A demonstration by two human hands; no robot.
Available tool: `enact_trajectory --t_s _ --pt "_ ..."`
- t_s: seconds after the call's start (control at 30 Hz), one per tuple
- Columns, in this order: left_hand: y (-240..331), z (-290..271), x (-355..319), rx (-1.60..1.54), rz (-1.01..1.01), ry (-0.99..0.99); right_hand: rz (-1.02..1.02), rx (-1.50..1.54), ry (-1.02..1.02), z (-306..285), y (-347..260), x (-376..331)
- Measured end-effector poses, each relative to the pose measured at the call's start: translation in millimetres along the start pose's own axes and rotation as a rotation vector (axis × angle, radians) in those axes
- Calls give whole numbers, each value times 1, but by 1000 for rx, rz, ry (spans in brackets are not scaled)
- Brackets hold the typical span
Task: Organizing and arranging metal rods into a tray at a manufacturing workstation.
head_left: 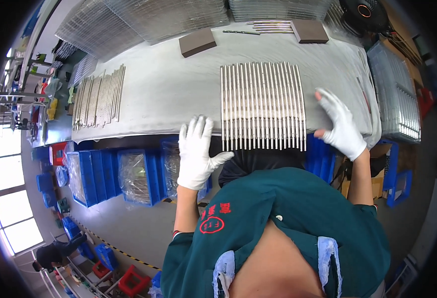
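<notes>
A flat row of several shiny metal rods lies side by side on the grey-covered table, their near ends hanging over its front edge. My left hand, in a white glove, is spread open at the table's front edge just left of the row, thumb toward the rods. My right hand, also white-gloved and open, rests at the right side of the row, fingers up by the outermost rod. Neither hand holds anything.
A second batch of rods lies at the table's left. Two brown blocks and a few loose rods sit at the back. Clear bagged stacks line the right. Blue bins stand under the table. A fan is at the back right.
</notes>
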State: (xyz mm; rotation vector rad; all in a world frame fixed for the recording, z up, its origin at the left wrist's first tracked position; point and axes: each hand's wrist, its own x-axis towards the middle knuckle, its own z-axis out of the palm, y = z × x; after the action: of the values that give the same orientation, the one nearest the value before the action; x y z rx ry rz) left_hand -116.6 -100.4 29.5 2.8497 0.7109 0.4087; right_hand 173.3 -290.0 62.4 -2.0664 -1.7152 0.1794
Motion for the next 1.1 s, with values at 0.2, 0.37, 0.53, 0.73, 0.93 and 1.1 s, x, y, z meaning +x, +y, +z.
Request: enact_trajectory --t_s 0.2,0.37,0.53,0.73,0.93,1.1 --pt "2 -8 -20 -41 -112 38 -117 -116 -133 41 -29 -22" --pt "8 -8 -21 -49 -109 40 -59 -142 -66 52 -31 -21" --pt "9 -5 -15 -58 -74 40 -48 -192 -22 55 -30 -20" --pt "11 4 2 -37 -9 -7 -32 16 58 40 -20 -9" --pt "13 10 14 -18 37 -53 -59 99 255 23 -8 48" --pt "13 16 15 -56 55 -8 -118 85 127 46 -11 131"
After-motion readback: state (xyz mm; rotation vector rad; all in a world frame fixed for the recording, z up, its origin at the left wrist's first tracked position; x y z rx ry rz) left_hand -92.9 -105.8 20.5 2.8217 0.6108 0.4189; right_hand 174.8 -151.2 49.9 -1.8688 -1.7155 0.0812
